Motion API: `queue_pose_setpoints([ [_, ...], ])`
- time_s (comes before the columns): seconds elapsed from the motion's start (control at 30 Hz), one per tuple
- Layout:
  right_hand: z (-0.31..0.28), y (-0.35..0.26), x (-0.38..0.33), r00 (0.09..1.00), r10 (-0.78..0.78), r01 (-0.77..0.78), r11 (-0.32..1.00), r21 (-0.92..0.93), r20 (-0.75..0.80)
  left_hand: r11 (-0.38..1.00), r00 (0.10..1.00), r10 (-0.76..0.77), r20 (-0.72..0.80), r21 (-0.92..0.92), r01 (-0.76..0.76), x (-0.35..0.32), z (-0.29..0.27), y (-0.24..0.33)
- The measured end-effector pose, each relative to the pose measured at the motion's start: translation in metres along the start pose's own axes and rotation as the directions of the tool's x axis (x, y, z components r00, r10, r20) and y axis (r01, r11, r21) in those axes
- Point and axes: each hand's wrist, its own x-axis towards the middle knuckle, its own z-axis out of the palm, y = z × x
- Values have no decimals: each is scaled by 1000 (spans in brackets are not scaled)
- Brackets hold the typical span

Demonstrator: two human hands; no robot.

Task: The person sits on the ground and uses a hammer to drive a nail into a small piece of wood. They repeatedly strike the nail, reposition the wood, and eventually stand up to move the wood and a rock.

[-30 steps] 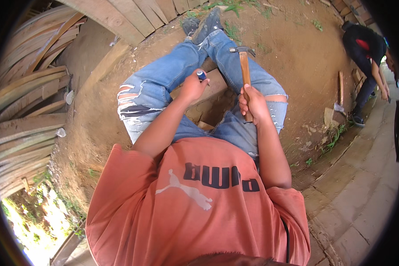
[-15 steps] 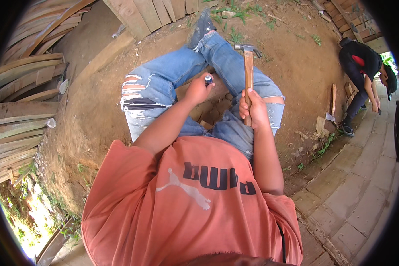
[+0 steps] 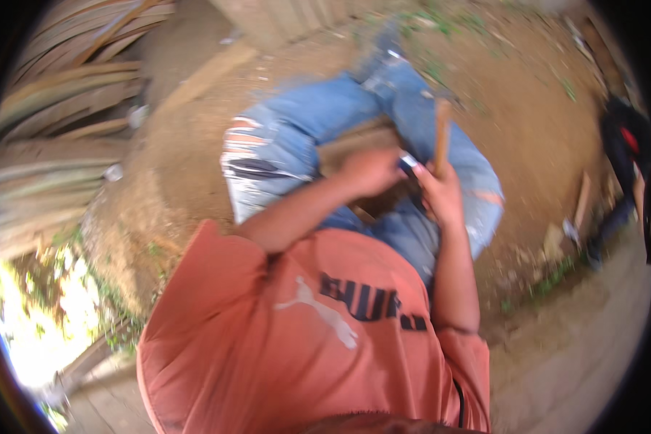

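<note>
My right hand (image 3: 441, 194) is wrapped round the wooden handle of a claw hammer (image 3: 442, 137), held upright with its blurred head at the top. My left hand (image 3: 372, 172) is closed on a dark blue handle with a shiny metal end, which looks like a chisel (image 3: 408, 160); its blade is hidden. The chisel's metal end is close against the right hand's fingers; blur hides whether they touch. Below both hands, a brown piece of wood (image 3: 358, 142) lies between my bent legs in torn blue jeans (image 3: 304, 116).
Curved wooden boards (image 3: 65, 166) are stacked at the left, with more planks (image 3: 282, 22) at the far side. Bare dirt (image 3: 173, 166) surrounds my legs. At the right, a person in dark clothes (image 3: 622, 166) bends over beside a paved strip (image 3: 571, 318).
My left hand has moved right and down with the chisel, up to the right hand. The chisel's metal end now tilts toward the hammer. The whole view has shifted and blurred.
</note>
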Motion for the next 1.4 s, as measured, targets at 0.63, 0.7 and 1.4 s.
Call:
queue_pose_setpoints([
  [0.63,-40,20,-19,994,-106,105,994,-43,-23,802,464,-545,-698,-274,530,-209,-201,-123],
  [0.7,-46,23,-15,994,-108,108,994,22,11,503,390,-812,-433,-181,845,-278,-153,-200],
  [1.4,-32,8,-27,994,-63,55,995,87,92,194,183,-981,64,322,927,-467,64,-453],
])
